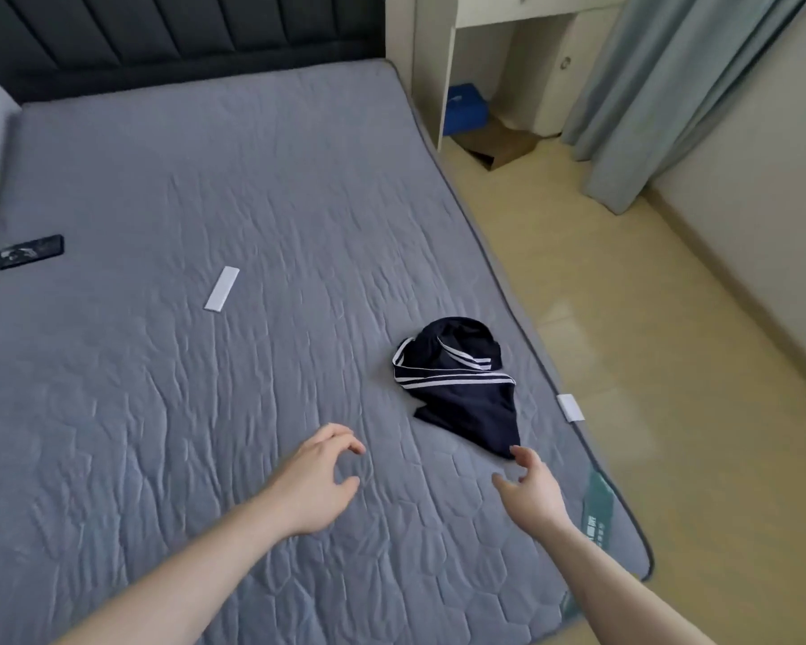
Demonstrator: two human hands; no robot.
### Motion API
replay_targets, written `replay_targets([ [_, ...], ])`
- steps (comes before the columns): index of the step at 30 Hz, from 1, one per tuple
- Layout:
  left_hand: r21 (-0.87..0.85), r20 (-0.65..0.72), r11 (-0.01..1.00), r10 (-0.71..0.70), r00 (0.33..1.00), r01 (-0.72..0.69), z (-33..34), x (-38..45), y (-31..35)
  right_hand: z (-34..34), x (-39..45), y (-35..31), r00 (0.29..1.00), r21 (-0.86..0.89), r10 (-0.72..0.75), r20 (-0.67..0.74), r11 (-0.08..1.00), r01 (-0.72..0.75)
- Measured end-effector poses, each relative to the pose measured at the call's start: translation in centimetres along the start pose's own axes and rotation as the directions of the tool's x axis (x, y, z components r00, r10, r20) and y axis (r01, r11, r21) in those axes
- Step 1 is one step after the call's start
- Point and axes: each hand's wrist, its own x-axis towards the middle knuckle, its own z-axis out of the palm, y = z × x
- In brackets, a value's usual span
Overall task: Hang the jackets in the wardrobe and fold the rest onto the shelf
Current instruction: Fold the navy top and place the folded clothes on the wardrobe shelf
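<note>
At the far left of the frame we see a dark phone-like device (28, 252) lying flat near the left edge of the bed (168, 188), whose grey quilted mattress fills most of the picture. Right of it, left of centre, a narrow white strip (222, 289) lies flat on the mattress, its long axis running from lower left to upper right.

In the lower centre our left hand (319, 477) hovers over the mattress with loosely curved fingers and a gap between thumb and forefinger; it holds nothing.

Right of centre lies the task's thing, a dark navy garment with white stripes (461, 388), crumpled on the mattress near the bed's right edge. Its long axis runs from the upper middle of the frame down toward the lower right, the bunched, rounded end pointing up-frame and the narrower tip pointing down toward our right hand (531, 488). That hand is spread open with its fingertips (518, 451) at the garment's lower tip; we cannot tell whether they touch it. Nothing is gripped.

Farther right a small white tag (571, 407) sits at the mattress edge. In the upper right, under a white desk (485, 11), a blue box (464, 109) stands on the floor beside flat brown cardboard (499, 142); what the box holds is hidden. Pale green curtains (680, 86) hang beyond.
</note>
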Motion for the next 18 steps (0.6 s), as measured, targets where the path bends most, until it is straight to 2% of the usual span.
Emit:
replay_targets([
  [8,-0.008,0.016,0.999,-0.049,0.999,0.049,10.2,12.5,-4.2,5.2,17.4,7.5,0.994,-0.025,0.101,-0.034,0.994,-0.102],
  [12,-0.022,0.012,0.997,-0.075,0.997,0.075,13.8,15.6,-6.6,8.1,23.1,10.2,0.981,0.035,0.173,-0.088,0.985,-0.171],
  [18,-0.018,0.031,0.994,-0.111,0.993,0.111,16.5,16.2,-9.0,10.3,27.1,11.1,0.929,0.252,0.355,-0.108,0.913,-0.32],
])
